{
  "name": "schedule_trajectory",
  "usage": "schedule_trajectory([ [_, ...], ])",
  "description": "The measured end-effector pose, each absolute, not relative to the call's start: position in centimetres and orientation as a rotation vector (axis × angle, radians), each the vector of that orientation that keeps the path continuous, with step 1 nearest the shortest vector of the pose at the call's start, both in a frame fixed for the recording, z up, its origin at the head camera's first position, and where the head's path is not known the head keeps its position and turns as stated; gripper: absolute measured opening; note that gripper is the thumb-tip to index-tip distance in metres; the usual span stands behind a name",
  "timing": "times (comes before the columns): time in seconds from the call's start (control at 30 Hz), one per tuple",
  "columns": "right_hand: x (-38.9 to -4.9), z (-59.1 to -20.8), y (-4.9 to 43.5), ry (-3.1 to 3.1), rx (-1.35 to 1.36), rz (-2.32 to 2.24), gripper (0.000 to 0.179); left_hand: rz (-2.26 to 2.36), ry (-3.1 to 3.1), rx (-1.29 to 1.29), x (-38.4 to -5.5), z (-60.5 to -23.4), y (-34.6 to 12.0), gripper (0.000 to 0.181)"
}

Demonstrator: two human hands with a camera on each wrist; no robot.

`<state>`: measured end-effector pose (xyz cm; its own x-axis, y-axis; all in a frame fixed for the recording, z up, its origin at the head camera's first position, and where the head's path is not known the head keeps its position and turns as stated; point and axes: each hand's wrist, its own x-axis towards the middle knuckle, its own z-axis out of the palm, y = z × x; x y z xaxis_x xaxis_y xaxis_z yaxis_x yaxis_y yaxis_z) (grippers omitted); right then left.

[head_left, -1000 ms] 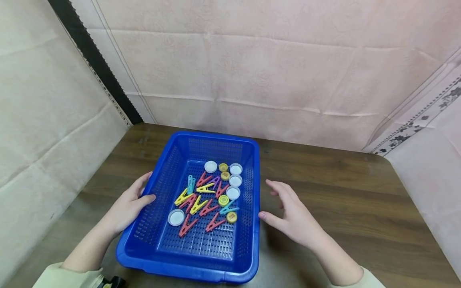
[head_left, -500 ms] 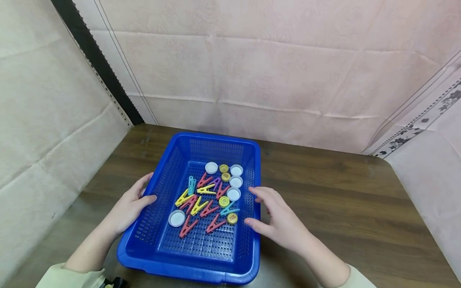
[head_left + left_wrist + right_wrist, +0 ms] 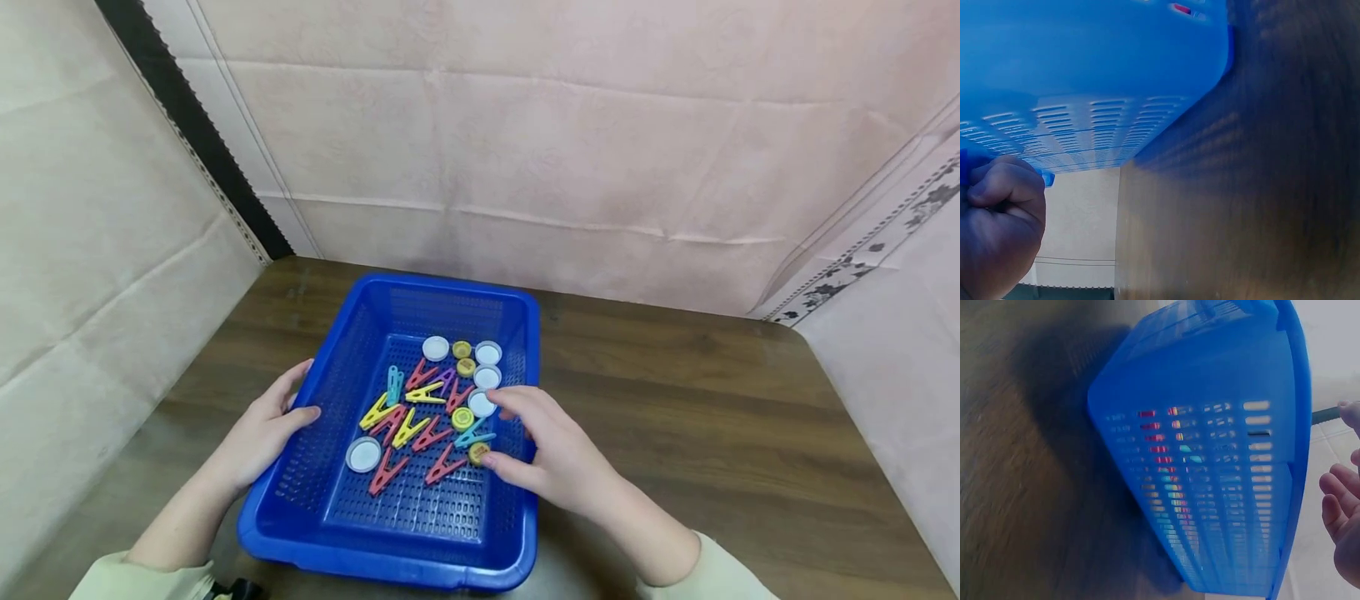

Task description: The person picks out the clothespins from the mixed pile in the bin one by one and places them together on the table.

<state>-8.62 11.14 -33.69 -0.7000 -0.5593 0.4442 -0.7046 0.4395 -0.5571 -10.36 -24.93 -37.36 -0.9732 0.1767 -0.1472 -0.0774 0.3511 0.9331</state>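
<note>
A blue perforated plastic basket (image 3: 390, 571) stands on the table, holding red, yellow, blue and purple clothespins, such as a red one (image 3: 387, 471), with white caps (image 3: 363, 455) and smaller yellow caps (image 3: 462, 418) among them. My left hand (image 3: 258, 433) grips the basket's left rim, thumb on the inner side; the left wrist view shows its fingers curled at the rim. Over the right rim reaches my right hand (image 3: 562, 454), thumb and fingers spread apart. In the head view its fingertips overlap a white cap (image 3: 482, 404) and a yellow cap (image 3: 478, 453); contact cannot be told.
The brown wooden table (image 3: 675, 400) extends to the right of the basket. Pale cloth (image 3: 525, 150) hangs behind the table and along both sides. Near my left sleeve a black object (image 3: 243, 588) shows at the bottom edge.
My right hand has moved left, from beside the basket to over its right rim and the caps. The left hand keeps its grip, and the basket's contents look unmoved.
</note>
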Motion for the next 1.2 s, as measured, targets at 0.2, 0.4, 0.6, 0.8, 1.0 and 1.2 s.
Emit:
schedule_trajectory([
  [0.2, -8.7, -33.7, 10.1, -2.508, 1.160, 1.097, 0.059, 1.702, 2.360, 0.097, -10.3, -37.3, -24.9, 0.068],
  [0.4, -8.6, -33.9, 10.3, -2.535, 1.107, 1.158, 0.058, 1.725, 2.337, 0.109, -10.3, -37.4, -24.7, 0.067],
  [0.6, -8.9, -33.9, 9.9, -2.558, 1.158, 1.135, 0.058, 1.725, 2.343, 0.099, -10.3, -37.3, -24.8, 0.067],
  [0.8, -9.2, -33.6, 8.9, -2.682, 1.234, 1.072, 0.059, 1.707, 2.358, 0.084, -10.2, -37.3, -24.9, 0.068],
  [1.0, -9.3, -33.3, 8.1, -2.916, 1.337, 0.907, 0.056, 1.705, 2.350, 0.093, -10.2, -37.4, -24.9, 0.068],
  [1.2, -9.6, -33.4, 7.8, -2.979, 1.467, 0.763, 0.057, 1.718, 2.349, 0.101, -10.2, -37.5, -24.9, 0.068],
])
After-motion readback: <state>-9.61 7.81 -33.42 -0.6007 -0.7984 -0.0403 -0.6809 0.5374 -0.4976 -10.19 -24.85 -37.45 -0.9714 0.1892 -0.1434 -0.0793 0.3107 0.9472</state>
